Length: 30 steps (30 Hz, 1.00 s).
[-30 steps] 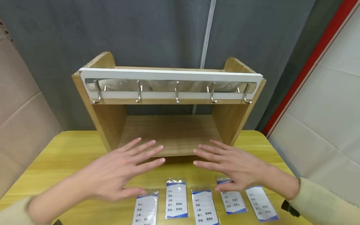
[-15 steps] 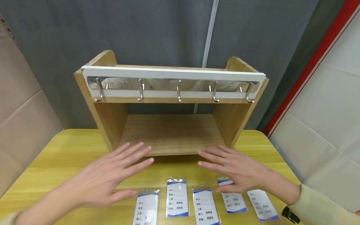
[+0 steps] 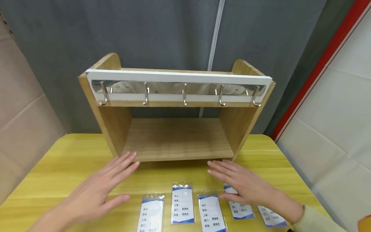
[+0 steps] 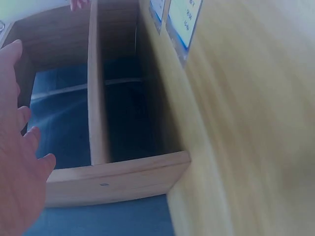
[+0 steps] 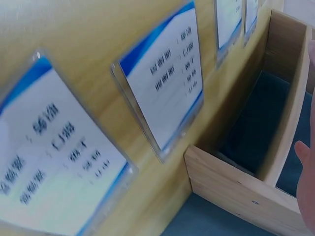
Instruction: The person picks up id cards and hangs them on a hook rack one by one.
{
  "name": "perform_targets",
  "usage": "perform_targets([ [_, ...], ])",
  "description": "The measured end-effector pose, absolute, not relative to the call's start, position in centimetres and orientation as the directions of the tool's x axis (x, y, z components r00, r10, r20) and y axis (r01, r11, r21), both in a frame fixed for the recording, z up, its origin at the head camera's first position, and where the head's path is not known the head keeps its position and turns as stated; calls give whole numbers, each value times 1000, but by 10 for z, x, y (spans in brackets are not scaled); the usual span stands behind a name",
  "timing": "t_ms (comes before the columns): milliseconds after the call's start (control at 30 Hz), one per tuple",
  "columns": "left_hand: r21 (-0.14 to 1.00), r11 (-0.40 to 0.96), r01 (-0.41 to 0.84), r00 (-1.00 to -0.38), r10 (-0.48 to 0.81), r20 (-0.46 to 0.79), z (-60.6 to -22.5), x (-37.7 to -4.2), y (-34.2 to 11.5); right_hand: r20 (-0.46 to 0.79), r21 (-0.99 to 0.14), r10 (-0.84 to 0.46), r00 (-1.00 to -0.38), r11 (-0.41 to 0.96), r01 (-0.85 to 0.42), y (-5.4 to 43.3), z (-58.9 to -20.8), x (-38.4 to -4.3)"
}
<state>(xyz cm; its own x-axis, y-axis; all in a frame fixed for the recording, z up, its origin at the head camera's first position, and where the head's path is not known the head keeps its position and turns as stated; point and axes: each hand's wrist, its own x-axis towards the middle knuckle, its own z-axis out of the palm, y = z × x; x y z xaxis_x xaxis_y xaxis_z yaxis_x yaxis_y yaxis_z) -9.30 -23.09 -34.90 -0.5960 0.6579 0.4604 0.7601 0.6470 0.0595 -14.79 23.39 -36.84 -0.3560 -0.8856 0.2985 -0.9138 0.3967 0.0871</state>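
Left hand (image 3: 95, 190): fingers extended and slightly spread, thumb held apart, nothing gripped; positioned over the left part of the yellow wood-grained table (image 3: 61, 183), its fingertips seen against the front left corner of the shelf unit. Right hand (image 3: 246, 183): fingers extended and close together, thumb set apart, nothing gripped; whether the table is touched by either hand cannot be told. Cards (image 3: 182, 206), five, white with blue borders and dark print, each enclosed in a clear cover, are laid in an uneven row on the table, before the shelf unit. The first card (image 3: 151, 217) and third card (image 3: 212, 215) are cut off by the lower edge of the head view; the fourth card (image 3: 241, 211) is partly hidden by the right thumb and the fifth card (image 3: 271, 217) by the right wrist. Shelf unit (image 3: 178, 138), wooden, two-tiered, stood on the table; its upper front is crossed by a white board (image 3: 168, 98) bearing a metal strip (image 3: 165, 87) with five hooks (image 3: 184, 94). A grey curtain (image 3: 159, 32) is hung behind.
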Motion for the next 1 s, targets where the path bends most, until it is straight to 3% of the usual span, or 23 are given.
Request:
perform_targets([
  [133,153,668,728,-647,596,476,-360,-89,-235,320,52,-868,-379,415,-908,232,-376,-146],
  [367,217,649,729,-647,550,528,-373,-87,-238,327,-53,-837,-437,446,-894,225,-384,-143],
  [800,449,609,654,-742,399,539,-399,-81,-246,341,-133,-820,-460,443,-887,215,-397,-138],
  [1000,499,600,625,-760,321,565,-408,-84,-253,335,-185,-819,-466,428,-885,210,-401,-137],
])
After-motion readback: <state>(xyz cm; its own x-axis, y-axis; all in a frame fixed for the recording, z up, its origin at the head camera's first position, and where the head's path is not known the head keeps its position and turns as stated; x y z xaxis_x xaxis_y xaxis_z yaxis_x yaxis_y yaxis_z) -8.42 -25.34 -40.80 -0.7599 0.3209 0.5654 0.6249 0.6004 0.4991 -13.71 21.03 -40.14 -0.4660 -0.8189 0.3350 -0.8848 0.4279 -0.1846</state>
